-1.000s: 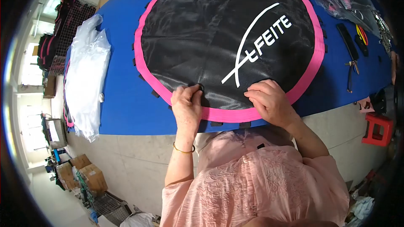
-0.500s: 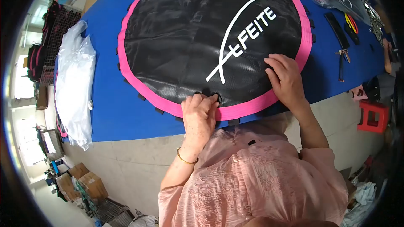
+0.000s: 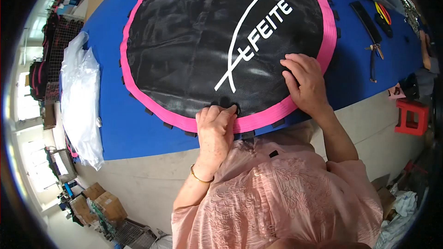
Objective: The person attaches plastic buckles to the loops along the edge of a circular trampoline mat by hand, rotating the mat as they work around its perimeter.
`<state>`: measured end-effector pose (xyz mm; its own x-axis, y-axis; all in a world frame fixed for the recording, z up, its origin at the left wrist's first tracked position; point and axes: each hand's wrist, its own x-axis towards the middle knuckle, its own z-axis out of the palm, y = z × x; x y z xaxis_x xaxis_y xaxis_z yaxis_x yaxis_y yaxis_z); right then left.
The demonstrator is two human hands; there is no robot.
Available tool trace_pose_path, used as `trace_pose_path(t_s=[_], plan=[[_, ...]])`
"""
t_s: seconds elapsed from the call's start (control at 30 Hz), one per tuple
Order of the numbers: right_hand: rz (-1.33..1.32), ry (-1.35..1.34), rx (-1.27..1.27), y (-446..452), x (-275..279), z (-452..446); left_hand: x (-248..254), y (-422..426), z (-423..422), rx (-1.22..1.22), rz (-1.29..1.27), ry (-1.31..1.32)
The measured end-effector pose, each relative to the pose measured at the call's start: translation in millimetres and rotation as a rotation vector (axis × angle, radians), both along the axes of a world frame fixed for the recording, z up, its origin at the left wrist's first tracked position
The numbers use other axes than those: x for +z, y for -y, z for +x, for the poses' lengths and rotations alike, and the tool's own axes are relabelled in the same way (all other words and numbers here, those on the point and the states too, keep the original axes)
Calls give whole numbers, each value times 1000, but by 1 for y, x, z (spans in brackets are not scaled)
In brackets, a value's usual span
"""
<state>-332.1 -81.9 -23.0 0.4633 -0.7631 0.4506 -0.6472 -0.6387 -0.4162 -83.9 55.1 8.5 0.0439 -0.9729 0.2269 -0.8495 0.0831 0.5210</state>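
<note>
A round black trampoline mat (image 3: pixel 175 55) with a pink border (image 3: pixel 272 112) and white "FEITE" lettering lies on the blue table, black tabs around its edge. My left hand (image 3: pixel 214 127) rests on the near border with its fingers curled closed. A small black loop (image 3: pixel 237 109) shows at its fingertips; most of what it holds is hidden under the hand. On the mat's right near side lies my right hand (image 3: pixel 307 83), fingers loosely bent and thumb apart, with nothing in it.
A clear plastic bag (image 3: pixel 80 101) lies along the left of the blue table (image 3: pixel 138 143). At the right are a black strip (image 3: pixel 364 20), a tool with yellow and red handles (image 3: pixel 383 14), keys (image 3: pixel 376 50) and another plastic bag. A red stool (image 3: pixel 410 116) stands on the floor.
The view has shifted slightly, so the mat appears a little farther left. Both hands keep nearly the same pose and place on the mat.
</note>
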Motion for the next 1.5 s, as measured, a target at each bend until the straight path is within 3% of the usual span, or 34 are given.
trace_pose_path(t_s=[0.37,0.6,1.2,1.5], plan=[[10,15,9,1,2,-1,-2,1,-5,-58,-17,14],[7,0,-7,1,4,1,-9,2,71,228,-20,140],[-40,7,-25,-1,1,3,-34,156,97,58,-231,172],[-36,19,-8,0,3,2,-28,125,45,-49,-221,182]])
